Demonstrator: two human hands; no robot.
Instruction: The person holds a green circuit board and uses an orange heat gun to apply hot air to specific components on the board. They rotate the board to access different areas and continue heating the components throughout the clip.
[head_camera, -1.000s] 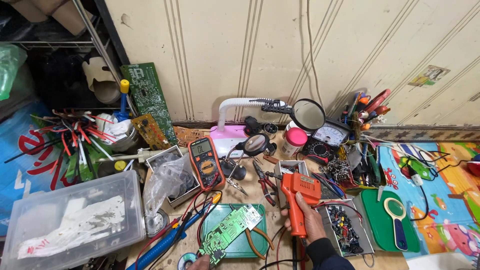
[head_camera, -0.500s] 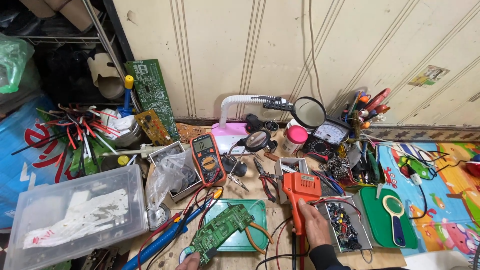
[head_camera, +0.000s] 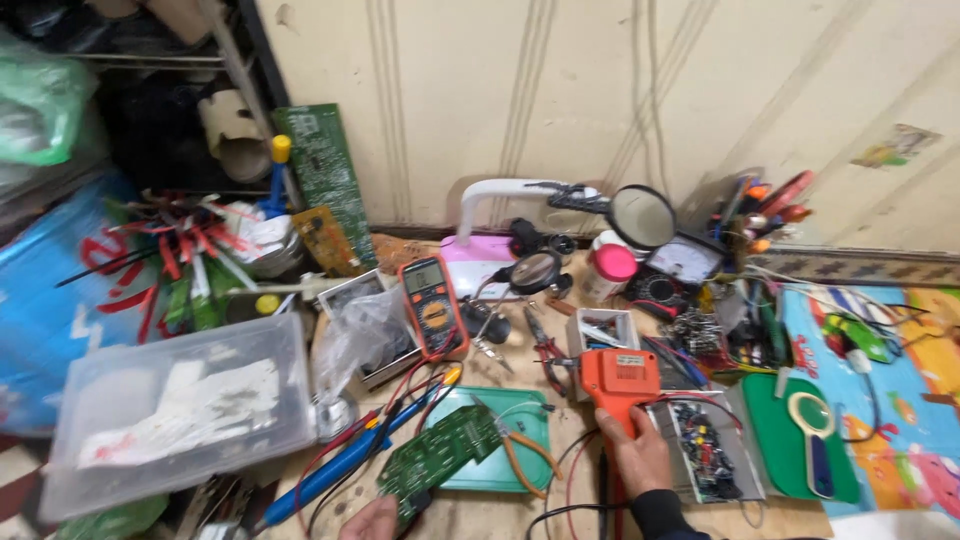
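**2 hands, crowded bench**

Right hand (head_camera: 636, 455) grips the orange soldering gun (head_camera: 620, 380); left hand (head_camera: 372, 518) pinches the green circuit board (head_camera: 440, 455) over the teal tray (head_camera: 520, 440) — a slip could snag the loose red wires (head_camera: 400, 395).

Only bare wood just right of the green tray (head_camera: 530, 470) offers passage; pliers (head_camera: 525, 450), multimeter (head_camera: 432, 305), plastic bin (head_camera: 180, 410) and parts box (head_camera: 705, 450) crowd everything else.
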